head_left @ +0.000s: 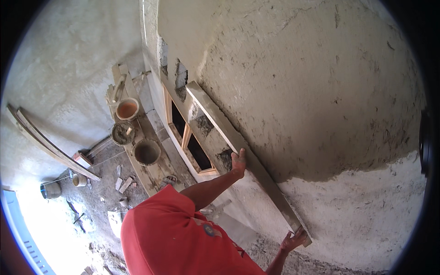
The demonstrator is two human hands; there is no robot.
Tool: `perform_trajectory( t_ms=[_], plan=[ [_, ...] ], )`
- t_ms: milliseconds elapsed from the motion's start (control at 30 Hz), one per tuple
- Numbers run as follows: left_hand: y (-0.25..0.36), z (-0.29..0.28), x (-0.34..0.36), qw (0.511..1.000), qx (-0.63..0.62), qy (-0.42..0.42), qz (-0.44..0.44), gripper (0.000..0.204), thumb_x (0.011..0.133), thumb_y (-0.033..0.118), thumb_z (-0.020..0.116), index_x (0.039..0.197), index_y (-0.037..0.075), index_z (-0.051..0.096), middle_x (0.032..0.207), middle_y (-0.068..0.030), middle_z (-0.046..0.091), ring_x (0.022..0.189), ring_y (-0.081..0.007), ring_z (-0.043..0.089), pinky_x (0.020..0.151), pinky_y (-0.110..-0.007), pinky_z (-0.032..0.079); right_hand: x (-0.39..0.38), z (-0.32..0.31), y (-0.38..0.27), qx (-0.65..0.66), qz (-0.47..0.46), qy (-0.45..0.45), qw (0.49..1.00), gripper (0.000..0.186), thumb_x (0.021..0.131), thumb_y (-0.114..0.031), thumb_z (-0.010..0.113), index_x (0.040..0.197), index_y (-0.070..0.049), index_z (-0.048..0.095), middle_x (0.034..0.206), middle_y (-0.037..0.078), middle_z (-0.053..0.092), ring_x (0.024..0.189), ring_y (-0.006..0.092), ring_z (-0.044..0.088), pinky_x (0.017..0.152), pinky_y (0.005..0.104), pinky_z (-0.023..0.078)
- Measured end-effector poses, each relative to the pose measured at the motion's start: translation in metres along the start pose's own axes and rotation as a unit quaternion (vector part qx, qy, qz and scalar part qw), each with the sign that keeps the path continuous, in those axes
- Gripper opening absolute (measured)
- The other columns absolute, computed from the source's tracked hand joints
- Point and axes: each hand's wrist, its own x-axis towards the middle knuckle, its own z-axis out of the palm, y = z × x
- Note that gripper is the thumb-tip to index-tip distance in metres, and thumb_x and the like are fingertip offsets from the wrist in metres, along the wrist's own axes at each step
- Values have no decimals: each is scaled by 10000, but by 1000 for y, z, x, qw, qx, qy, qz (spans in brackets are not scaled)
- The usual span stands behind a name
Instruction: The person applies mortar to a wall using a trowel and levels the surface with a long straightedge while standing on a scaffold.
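Observation:
A long, straight board [266, 179], smeared with grey mortar, slants against the plastered wall [321, 91] from upper left to lower right. My left hand [238, 162] is closed on its edge near the middle, the arm stretched out from a red sleeve. Close to the board's lower end, my right hand [294, 239] grips it, fingers wrapped over the edge. Behind the board's upper half are rough patches of mortar [205, 124] beside a wooden window frame [201, 172]. Damp plaster covers the upper wall, while a paler, drier band [357, 215] lies below.
On a plank platform [142, 172] to the left stand an orange-brown basin [127, 109], a mortar pan [123, 133] and a grey bucket [146, 152]. Long boards [50, 144] lean on the far left wall. Rubble [126, 184] and a bucket [50, 189] lie on the ground.

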Motion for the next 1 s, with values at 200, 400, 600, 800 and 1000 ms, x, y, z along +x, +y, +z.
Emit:
perform_trajectory(
  t_ms=[200,400,600,800,1000],
  plan=[
    [-20,-18,10,1000,-11,-7,-23,491,952,443,589,1070,-4,424,1006,-165,553,937,-241,539,852,-392,451,0,5,8,11,6,-130,991,792,810,-269,729,1479,-120,333,1437,239,364,1331,446,343,1071,642,263],
    [-10,-3,13,998,55,-12,13,509,945,455,598,1061,-8,421,1019,-168,546,958,-241,531,863,-388,446,9,7,2,28,-59,-87,994,759,734,-190,710,1415,-71,397,1366,230,417,1266,461,393,1045,620,289],
    [-10,3,20,994,80,22,72,513,943,455,600,1021,-20,424,973,-165,532,914,-241,520,831,-393,443,11,25,-16,26,14,-117,993,815,673,-89,683,1421,-62,360,1402,237,395,1289,449,375,1069,609,261],
    [22,15,30,989,29,-16,141,512,937,445,606,982,-37,440,942,-177,530,881,-251,516,813,-406,437,20,21,-40,69,-11,-70,995,791,691,-102,671,1414,-38,358,1384,241,405,1252,459,395,1036,592,288],
    [89,30,39,967,84,10,240,416,968,351,588,987,-63,548,859,-107,576,791,-168,534,674,-363,472,54,-3,-75,96,-27,-18,995,750,705,-132,652,1405,-32,403,1328,241,446,1196,460,428,1000,598,305]
  ],
)
